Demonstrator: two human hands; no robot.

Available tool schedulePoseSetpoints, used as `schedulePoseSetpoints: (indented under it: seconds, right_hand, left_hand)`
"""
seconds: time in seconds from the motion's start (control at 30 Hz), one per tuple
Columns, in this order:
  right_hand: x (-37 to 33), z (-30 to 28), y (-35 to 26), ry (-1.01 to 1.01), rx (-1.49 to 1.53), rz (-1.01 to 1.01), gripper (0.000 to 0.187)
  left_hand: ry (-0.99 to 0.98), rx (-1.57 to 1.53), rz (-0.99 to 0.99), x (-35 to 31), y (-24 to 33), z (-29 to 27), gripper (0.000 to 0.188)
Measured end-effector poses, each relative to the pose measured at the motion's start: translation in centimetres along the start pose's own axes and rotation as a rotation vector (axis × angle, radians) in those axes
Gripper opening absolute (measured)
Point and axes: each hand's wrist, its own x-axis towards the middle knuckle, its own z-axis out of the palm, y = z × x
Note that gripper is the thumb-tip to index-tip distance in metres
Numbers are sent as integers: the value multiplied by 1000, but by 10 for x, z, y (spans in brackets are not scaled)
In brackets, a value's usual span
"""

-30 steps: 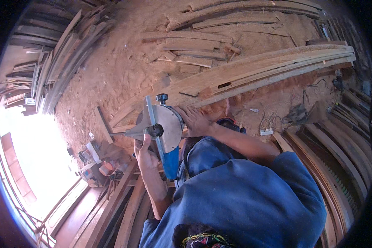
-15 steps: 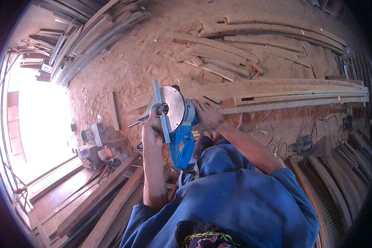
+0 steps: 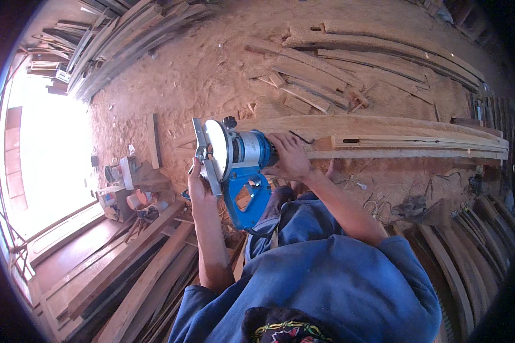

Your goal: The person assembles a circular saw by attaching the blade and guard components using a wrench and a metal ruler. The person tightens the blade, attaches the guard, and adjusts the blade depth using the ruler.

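Note:
A blue handheld wood router (image 3: pixel 249 197) is lifted in front of my body, turned on its side so that its round pale base plate (image 3: pixel 216 147) faces left. Across that plate sits a metal edge guide (image 3: pixel 212 176). My left hand (image 3: pixel 201 184) grips the lower part of the guide, thumb up along it. On the opposite side, my right hand (image 3: pixel 290 154) is wrapped round the end of the motor housing. The router's loop handle hangs toward my lap. A small dark bent rod (image 3: pixel 301 137) lies just beyond my right hand, on the long wooden board (image 3: pixel 395 124).
A narrow grooved wooden rail (image 3: pixel 406 141) rests on the board to the right. Timber stacks (image 3: pixel 117 48) stand far left, with loose planks (image 3: pixel 303 86) on the sawdust-covered ground. More beams (image 3: pixel 137 257) lie near left; curved pieces (image 3: pixel 446 263) are near right.
The router has moved slightly left and rotated, showing its motor housing more and its base plate more edge-on. Both hands keep hold of it.

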Motion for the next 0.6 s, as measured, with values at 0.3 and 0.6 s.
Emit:
schedulePoseSetpoints:
  seconds: [0.3,0.6]
  right_hand:
    - [34,-7,-7,-122,-57,-59,108]
    - [-8,-11,-44,321,359,331,78]
  left_hand:
    - [66,-47,-2,3,0,-2,36]
    - [-229,-418,-40,4,-7,-8,37]
